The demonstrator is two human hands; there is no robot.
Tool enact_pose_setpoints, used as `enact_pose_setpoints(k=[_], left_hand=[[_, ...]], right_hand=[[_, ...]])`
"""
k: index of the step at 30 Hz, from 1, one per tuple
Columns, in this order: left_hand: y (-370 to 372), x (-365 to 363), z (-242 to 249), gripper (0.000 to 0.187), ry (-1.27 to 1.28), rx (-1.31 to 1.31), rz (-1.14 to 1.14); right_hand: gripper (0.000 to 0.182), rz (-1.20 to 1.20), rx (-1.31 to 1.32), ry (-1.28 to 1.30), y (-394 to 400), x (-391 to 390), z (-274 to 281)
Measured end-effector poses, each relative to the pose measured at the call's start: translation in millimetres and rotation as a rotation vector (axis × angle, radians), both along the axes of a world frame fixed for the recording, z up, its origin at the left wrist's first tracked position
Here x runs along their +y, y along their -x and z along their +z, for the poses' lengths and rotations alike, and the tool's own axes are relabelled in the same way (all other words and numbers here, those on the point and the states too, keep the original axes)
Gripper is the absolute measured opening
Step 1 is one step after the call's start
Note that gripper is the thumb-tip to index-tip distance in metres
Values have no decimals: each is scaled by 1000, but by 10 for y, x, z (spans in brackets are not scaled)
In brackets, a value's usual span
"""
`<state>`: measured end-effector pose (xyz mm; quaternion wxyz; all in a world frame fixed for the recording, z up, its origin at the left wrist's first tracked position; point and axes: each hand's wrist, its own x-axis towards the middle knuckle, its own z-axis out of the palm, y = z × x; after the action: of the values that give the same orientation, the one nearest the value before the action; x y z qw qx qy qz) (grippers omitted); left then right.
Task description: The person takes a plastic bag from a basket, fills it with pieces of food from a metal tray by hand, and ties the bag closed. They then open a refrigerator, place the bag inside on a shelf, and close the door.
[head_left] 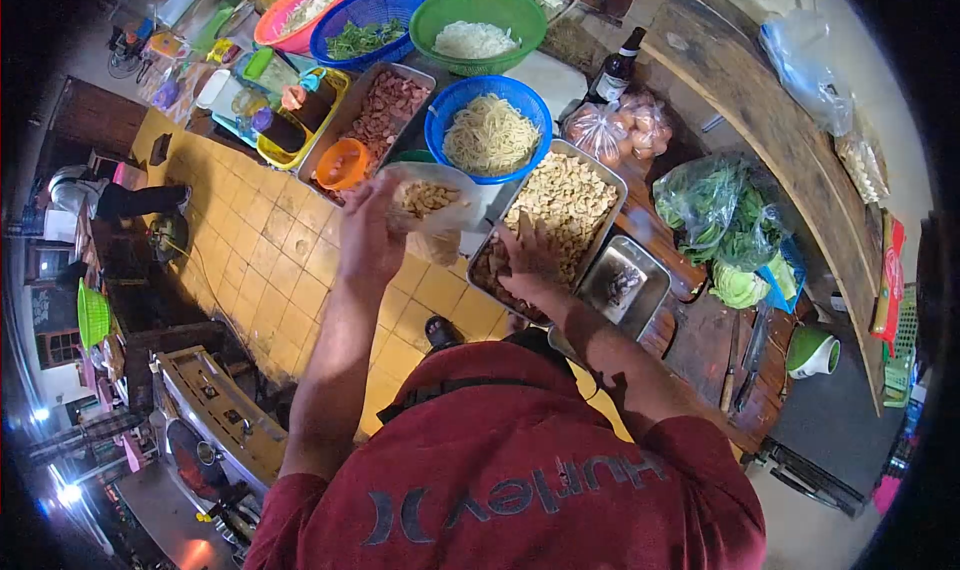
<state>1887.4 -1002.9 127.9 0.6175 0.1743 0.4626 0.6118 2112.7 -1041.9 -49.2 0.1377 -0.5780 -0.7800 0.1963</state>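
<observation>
My left hand [368,232] is closed on the edge of a translucent plastic container [455,202], which is tilted and has small pale-brown pieces in it. A metal tray [622,202] to its right is filled with chopped, light-tan pieces [568,195], with darker brown pieces at its near left end. Over that near end, my right hand [530,258] reaches down with its fingers apart, touching the food. Whether any piece lies under the fingertips is hidden. Just beyond both hands stands a blue basket [436,135] of pale noodles [490,135].
A tray of reddish meat pieces [385,105] holds an orange bowl [342,165]. Green [535,20], blue and pink baskets stand behind. To the right are a smaller metal tray [655,288], bagged eggs [620,130], leafy greens [720,210] and knives [752,355]. Another person [110,195] is far left.
</observation>
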Motion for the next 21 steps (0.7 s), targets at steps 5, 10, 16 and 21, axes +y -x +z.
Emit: enact_pose_setpoints(k=[5, 10, 16, 21], left_hand=[[-143, 189, -231, 17, -22, 33, -195], [-2, 483, -445, 19, -49, 170, -336], [-6, 680, -746, 20, -64, 895, -536], [-379, 641, -594, 20, -279, 887, -678]], right_hand=[[78, -53, -58, 72, -216, 122, -55], [66, -50, -91, 13, -371, 263, -67], [66, -44, 63, -239, -489, 305, -267], [82, -88, -71, 184, -229, 147, 426]])
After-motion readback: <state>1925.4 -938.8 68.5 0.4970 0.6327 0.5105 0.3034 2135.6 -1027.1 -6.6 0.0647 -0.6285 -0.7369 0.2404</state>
